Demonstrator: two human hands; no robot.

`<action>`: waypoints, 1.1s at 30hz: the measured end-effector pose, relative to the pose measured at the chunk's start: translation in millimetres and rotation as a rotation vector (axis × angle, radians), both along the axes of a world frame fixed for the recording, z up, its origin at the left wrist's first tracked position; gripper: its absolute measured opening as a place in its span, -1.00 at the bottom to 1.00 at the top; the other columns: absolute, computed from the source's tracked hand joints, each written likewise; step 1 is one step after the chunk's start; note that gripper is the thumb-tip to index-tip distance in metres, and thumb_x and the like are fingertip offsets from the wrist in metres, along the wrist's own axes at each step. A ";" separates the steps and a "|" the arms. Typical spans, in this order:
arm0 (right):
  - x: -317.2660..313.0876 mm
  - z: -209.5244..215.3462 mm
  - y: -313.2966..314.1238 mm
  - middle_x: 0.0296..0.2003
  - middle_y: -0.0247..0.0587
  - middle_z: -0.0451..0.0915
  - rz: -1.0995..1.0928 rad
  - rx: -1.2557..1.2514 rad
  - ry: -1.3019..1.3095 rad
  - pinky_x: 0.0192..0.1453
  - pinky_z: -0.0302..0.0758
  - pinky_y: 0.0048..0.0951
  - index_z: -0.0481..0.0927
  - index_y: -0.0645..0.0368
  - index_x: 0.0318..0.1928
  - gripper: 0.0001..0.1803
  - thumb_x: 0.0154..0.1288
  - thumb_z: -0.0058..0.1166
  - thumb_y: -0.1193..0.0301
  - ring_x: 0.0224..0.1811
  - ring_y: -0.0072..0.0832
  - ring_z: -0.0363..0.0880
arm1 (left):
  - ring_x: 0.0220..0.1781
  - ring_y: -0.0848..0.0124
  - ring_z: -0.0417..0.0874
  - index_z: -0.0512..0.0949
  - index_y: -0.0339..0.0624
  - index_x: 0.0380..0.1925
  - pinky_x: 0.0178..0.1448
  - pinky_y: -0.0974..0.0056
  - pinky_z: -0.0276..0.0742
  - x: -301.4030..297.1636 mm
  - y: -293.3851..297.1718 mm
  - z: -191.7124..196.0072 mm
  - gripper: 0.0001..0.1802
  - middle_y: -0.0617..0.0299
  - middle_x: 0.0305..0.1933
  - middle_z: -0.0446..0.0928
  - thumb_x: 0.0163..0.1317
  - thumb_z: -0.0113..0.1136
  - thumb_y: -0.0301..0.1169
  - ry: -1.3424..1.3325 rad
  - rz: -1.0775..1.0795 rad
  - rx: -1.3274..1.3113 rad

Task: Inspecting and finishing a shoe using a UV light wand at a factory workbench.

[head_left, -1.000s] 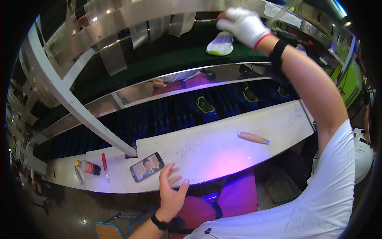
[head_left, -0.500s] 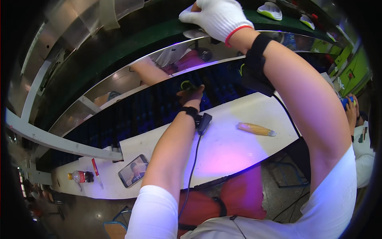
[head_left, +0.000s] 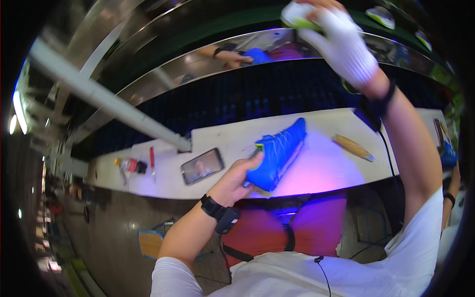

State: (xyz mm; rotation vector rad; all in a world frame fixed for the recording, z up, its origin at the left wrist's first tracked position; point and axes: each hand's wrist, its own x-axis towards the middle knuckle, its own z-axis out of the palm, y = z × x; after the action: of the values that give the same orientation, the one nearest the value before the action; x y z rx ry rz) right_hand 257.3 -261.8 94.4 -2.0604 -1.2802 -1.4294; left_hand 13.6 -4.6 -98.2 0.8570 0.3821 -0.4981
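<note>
Above the table (head_left: 227, 129), our left hand (head_left: 232, 179) pinches the shoe (head_left: 281, 153) by its heel (head_left: 263, 179), likely for steadiness, while beyond the table our gloved right hand (head_left: 341, 44) grips a sole (head_left: 296, 17).

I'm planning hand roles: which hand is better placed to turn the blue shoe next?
Likely the left hand: it holds the blue shoe by the heel end, while the gloved right hand, farther away, holds a white-and-green sole.
</note>
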 end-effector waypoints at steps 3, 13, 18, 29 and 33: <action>-115.8 -16.4 -16.6 0.19 0.07 0.75 0.191 0.011 0.406 0.34 0.63 -0.16 0.57 0.19 0.20 -0.45 0.20 0.46 0.63 0.25 0.03 0.74 | 0.38 0.03 0.66 0.55 -0.27 0.35 0.49 -0.03 0.58 -21.2 23.0 -27.5 -0.50 -0.07 0.39 0.59 0.56 0.28 -0.22 -0.317 0.071 0.765; -234.0 -82.1 -105.7 -0.14 -0.31 0.63 0.030 0.370 1.163 0.10 0.50 -0.46 0.60 0.29 0.07 -0.69 0.42 0.37 0.47 -0.07 -0.54 0.57 | 0.00 -0.17 0.76 0.58 -0.31 0.07 0.14 -0.12 0.65 58.1 -63.6 9.4 -0.51 -0.14 -0.06 0.75 0.46 0.31 -0.07 -0.706 -0.338 1.654; -256.4 -158.4 -122.9 -0.06 -0.07 0.71 0.363 0.837 1.285 0.23 0.62 -0.23 0.55 0.25 0.07 -0.37 0.45 0.38 -0.10 0.04 -0.28 0.73 | 0.04 -0.09 0.78 0.53 -0.32 0.17 0.18 -0.06 0.67 27.8 -69.5 37.7 -0.48 -0.15 -0.02 0.74 0.49 0.34 -0.10 -0.934 0.007 1.415; -259.8 -112.9 -40.4 0.33 0.35 0.59 0.784 0.767 1.507 0.43 0.59 -0.02 0.52 0.16 -0.22 -0.50 0.02 0.70 0.43 0.35 -0.01 0.66 | 0.25 -0.30 0.70 0.40 -0.11 -0.05 0.37 -0.22 0.65 -44.6 -71.5 33.8 -0.47 -0.28 0.29 0.57 0.12 0.56 -0.63 -1.457 0.441 0.909; -264.0 -129.0 -25.8 0.44 0.41 0.48 0.870 0.812 1.690 0.58 0.42 0.08 0.55 0.17 -0.19 -0.61 0.16 0.60 0.44 0.51 0.11 0.49 | 0.30 -0.29 0.70 0.50 -0.15 -0.11 0.30 -0.13 0.73 -61.7 -51.1 56.3 -0.55 -0.34 0.32 0.60 0.12 0.60 -0.53 -1.477 0.136 1.185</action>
State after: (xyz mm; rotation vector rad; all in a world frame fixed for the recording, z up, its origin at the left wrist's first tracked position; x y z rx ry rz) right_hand -6.8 -287.6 -34.6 -1.0726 -0.4418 0.3364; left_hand -48.1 -55.6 -41.9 2.0398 -0.7376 0.6582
